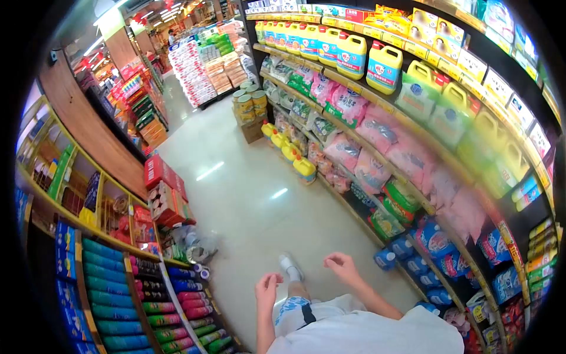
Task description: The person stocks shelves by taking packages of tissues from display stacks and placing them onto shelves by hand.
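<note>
My left hand (269, 285) is raised in front of my body over the aisle floor, its fingers loosely bent and nothing in it. To its right, my right hand (342, 266) hovers at a similar height, fingers half curled and apart, also holding nothing. Neither hand touches a shelf or any goods. Below and between them a white shoe (290, 266) stands on the pale floor (247, 206). Closest to my right hand on the shelf side are blue containers (385, 258) on the bottom shelf. Stacked cans (168, 307) fill the rack left of my left hand.
Right shelves hold yellow detergent jugs (384, 68), pink bags (377, 130) and boxes. Yellow bottles (303, 169) and tins on a carton (252, 131) stand on the floor. Red cartons (165, 177) line the left. Stacked paper packs (191, 71) stand at the far end.
</note>
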Demonstrator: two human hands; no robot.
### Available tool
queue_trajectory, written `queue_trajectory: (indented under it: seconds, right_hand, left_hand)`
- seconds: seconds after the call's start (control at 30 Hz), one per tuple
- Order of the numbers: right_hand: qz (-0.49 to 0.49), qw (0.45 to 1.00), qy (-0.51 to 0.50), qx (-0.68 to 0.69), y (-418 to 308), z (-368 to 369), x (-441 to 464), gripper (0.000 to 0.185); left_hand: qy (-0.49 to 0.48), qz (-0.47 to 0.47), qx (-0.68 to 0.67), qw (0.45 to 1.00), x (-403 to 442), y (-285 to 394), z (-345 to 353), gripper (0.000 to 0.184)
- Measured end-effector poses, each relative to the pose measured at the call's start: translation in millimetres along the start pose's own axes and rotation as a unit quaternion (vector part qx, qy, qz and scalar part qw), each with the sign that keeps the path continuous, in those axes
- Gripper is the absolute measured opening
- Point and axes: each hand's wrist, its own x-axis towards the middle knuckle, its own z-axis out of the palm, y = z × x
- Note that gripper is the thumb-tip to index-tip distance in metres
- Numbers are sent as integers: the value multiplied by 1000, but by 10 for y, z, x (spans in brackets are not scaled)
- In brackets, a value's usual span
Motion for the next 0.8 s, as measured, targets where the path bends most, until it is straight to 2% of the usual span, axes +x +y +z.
queue_trajectory:
  seconds: [0.17,0.27,0.37,0.43,0.47,0.53,0.63,0.77,0.8]
  right_hand:
    - [14,999,19,-28,-209,150,639,14]
    - [13,999,24,-42,-594,355,1131,15]
    - [-2,999,5,-53,-827,571,1638,15]
    - [-64,992,-18,-104,-900,724,1987,15]
    - [-59,992,-23,-112,-941,811,2140,15]
    - [-59,994,-18,-95,-1020,939,2324,13]
    - [-61,994,-51,-74,-1013,1135,2548,13]
    - [-23,993,-89,-67,-915,1451,2905,12]
    - [-26,991,-105,-82,-964,1530,3033,12]
  left_hand:
    - [-30,1,-2,1000,879,64,-34,27]
    - [-27,-7,-21,999,1487,307,-73,31]
    - [-18,-19,-57,998,1976,587,-144,36]
    - [-5,14,-27,1000,2252,692,-209,40]
    - [-2,7,-35,999,2405,636,-260,40]
    - [30,18,-34,999,2602,500,-355,40]
    - [74,-41,-37,996,2626,702,-614,40]
    - [120,-80,-89,986,2850,430,-1043,39]
    - [179,-61,-72,979,2927,317,-1152,38]
